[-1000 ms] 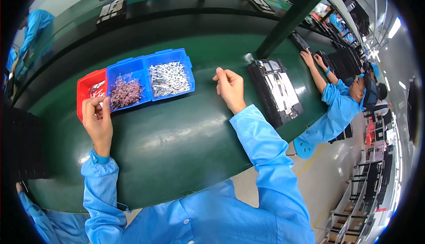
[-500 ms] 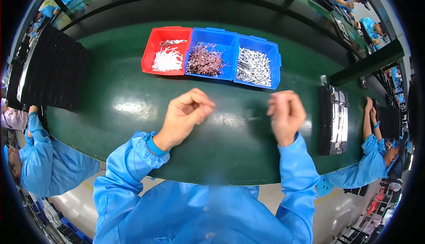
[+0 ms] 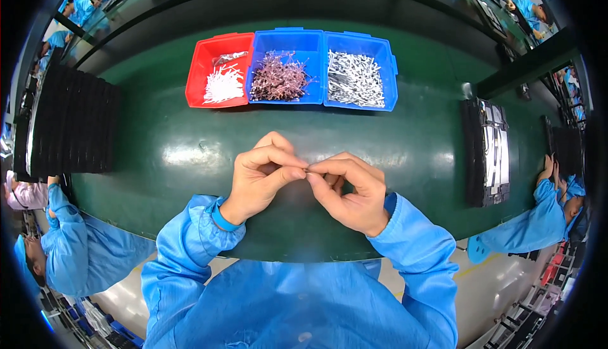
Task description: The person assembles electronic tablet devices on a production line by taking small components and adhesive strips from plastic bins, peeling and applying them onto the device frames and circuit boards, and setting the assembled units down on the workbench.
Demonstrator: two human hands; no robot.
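Note:
Above the green table, my left hand (image 3: pixel 258 175) and my right hand (image 3: pixel 352 192) meet at the fingertips. Each pinches with thumb and forefinger at a tiny, thin, dark thing, mostly hidden and too small to name. Beyond them three open bins stand side by side. The red bin (image 3: pixel 204 51) holds short white sticks or tubes (image 3: pixel 223 87) and a crumpled clear packet (image 3: pixel 230 57). Thin reddish-brown parts with fine leads (image 3: pixel 280 80) are heaped in the middle blue bin (image 3: pixel 305 44). Small black-and-white pieces (image 3: pixel 356 82) fill much of the right blue bin (image 3: pixel 390 89).
A tall stack of black trays (image 3: pixel 73 121) stands at the left. On the right lies a black stack with white strips (image 3: pixel 495 152), near a dark post (image 3: pixel 532 67). Co-workers in blue smocks sit at the left (image 3: pixel 88 247) and right (image 3: pixel 525 222).
My right hand has come left and down to meet my left hand, fingertips touching. The left hand keeps its pinch. The whole view has shifted slightly.

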